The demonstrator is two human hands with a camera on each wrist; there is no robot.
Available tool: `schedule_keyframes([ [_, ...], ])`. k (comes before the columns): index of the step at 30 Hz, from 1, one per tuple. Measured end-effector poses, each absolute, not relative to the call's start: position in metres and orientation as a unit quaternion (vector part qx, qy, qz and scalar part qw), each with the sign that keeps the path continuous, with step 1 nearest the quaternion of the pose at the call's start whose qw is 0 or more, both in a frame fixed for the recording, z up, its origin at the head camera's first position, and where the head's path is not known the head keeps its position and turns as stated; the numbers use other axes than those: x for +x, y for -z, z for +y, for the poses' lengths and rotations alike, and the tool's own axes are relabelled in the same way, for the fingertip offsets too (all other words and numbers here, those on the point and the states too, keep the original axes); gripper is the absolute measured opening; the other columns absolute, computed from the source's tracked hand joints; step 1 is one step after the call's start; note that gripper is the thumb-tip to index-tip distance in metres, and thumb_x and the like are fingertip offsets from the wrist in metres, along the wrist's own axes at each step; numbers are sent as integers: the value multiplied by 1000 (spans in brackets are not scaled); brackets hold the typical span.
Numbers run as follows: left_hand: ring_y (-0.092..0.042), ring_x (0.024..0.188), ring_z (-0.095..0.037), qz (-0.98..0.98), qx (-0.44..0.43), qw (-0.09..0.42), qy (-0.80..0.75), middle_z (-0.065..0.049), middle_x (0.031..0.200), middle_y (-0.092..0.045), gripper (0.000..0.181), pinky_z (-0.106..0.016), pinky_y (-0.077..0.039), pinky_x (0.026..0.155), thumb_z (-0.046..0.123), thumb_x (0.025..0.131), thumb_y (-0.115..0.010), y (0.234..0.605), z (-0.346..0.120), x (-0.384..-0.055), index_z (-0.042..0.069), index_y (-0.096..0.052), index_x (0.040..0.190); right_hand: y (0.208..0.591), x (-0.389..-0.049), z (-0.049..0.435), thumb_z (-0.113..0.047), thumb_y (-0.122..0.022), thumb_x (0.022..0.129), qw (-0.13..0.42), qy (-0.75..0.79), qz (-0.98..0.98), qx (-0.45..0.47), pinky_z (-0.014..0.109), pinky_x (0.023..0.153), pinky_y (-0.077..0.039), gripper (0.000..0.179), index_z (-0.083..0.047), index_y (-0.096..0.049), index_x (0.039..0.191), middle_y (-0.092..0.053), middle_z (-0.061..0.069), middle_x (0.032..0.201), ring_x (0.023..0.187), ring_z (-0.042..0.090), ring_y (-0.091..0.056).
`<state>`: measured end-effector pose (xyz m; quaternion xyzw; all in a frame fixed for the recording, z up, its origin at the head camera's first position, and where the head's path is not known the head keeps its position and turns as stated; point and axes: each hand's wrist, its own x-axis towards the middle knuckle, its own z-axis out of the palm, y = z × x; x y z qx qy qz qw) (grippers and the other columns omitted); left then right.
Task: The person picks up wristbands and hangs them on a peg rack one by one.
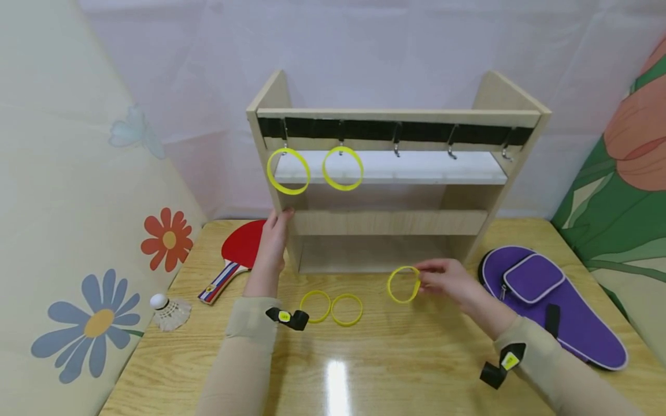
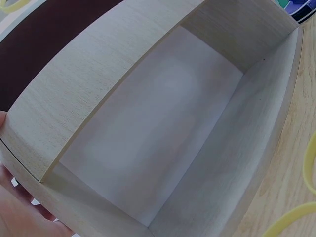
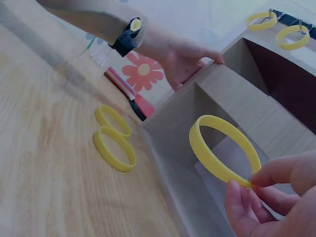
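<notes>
A wooden shelf unit (image 1: 385, 223) stands on the table with a row of hooks under its top rail. My left hand (image 1: 273, 240) grips the shelf's left side panel, the thumb on its front edge and the fingers round the outer side. Between thumb and fingers my right hand (image 1: 450, 283) pinches a yellow wristband (image 3: 210, 162), held in front of the shelf's lower compartment. One yellow wristband (image 1: 288, 191) hangs from the leftmost hook, another yellow wristband (image 1: 341, 188) from the second. Two more lie side by side on the table, the right-hand wristband (image 1: 347, 324) nearer me.
Left of the shelf lie a red table tennis paddle (image 1: 241, 245) and a shuttlecock (image 1: 170, 314). A purple paddle case (image 1: 567, 323) lies to the right, close to my right forearm. Three hooks, including the middle hook (image 1: 397, 151), hold nothing. Cloth hangs behind the table.
</notes>
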<state>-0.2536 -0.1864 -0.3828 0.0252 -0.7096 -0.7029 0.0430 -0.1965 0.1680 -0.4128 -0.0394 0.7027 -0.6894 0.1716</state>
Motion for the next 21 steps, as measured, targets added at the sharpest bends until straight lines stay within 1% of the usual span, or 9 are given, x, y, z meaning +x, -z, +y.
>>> schedule_keyframes([
  [2, -37, 133, -30, -712, 26, 39, 701, -12, 144, -41, 53, -59, -27, 115, 36, 101, -41, 382, -187, -253, 28, -34, 153, 408, -197, 170, 6, -54, 92, 166, 692, 701, -45, 21, 73, -57, 44, 27, -42, 129, -68, -6, 86, 77, 5, -66],
  [6, -36, 134, -31, -711, 25, 36, 701, -12, 145, -41, 53, -60, -26, 115, 36, 102, -40, 381, -187, -252, 28, -33, 153, 397, -199, 173, 6, -54, 93, 159, 693, 702, -52, 23, 76, -57, 39, 24, -47, 127, -68, -6, 87, 79, 6, -67],
  [10, -39, 131, -31, -708, 26, 40, 705, -12, 142, -43, 52, -59, -28, 114, 35, 101, -41, 382, -187, -253, 26, -36, 152, 388, -200, 173, 6, -54, 93, 148, 706, 690, -58, 22, 76, -57, 30, 15, -55, 122, -69, -6, 88, 79, 6, -67],
  [15, -41, 128, -30, -704, 26, 43, 709, -12, 140, -44, 51, -59, -29, 114, 35, 101, -41, 382, -186, -255, 26, -36, 151, 376, -203, 171, 7, -55, 93, 139, 728, 669, -63, 22, 77, -57, 21, 4, -60, 114, -69, -4, 89, 80, 7, -68],
  [18, -40, 130, -30, -705, 25, 39, 708, -12, 142, -43, 52, -59, -28, 114, 35, 101, -41, 382, -186, -254, 28, -35, 152, 369, -204, 169, 8, -54, 93, 136, 739, 656, -63, 22, 77, -57, 20, 2, -60, 112, -69, -3, 89, 80, 7, -68],
  [21, -37, 134, -31, -707, 25, 33, 706, -11, 146, -41, 53, -59, -27, 115, 36, 102, -41, 382, -187, -253, 30, -33, 153, 361, -205, 165, 7, -54, 94, 135, 746, 649, -61, 21, 78, -57, 20, 2, -57, 113, -68, -2, 90, 82, 8, -68],
])
